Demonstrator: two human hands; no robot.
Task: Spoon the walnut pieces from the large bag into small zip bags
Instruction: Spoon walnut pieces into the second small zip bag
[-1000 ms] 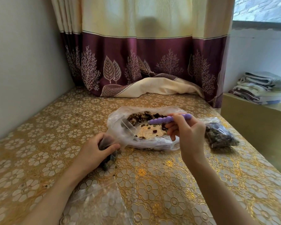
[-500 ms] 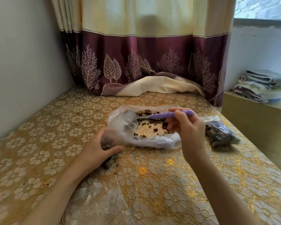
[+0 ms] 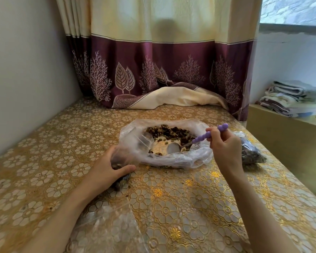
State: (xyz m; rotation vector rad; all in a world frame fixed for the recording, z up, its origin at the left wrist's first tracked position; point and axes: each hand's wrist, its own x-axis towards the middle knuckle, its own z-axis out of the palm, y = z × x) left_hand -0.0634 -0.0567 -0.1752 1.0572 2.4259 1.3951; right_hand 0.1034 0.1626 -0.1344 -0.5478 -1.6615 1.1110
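Head view: right hand (image 3: 226, 150) grip clasps purple spoon (image 3: 206, 136), bowl inside large bag (image 3: 164, 157) mid-tabletop (image 3: 171, 207); left hand (image 3: 108, 170) grip pinches small zip bag (image 3: 122, 157) at large bag's left edge; walnut pieces (image 3: 168, 133) heaped far side.

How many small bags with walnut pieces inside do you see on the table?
2. One small bag is held in the left hand; one filled bag lies behind the right hand. Others may be hidden.

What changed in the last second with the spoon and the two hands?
The right hand tipped the purple spoon from level above the large bag down into it, its bowl now beside the walnut pieces. The left hand still grips the small zip bag; the filled bag has not moved.
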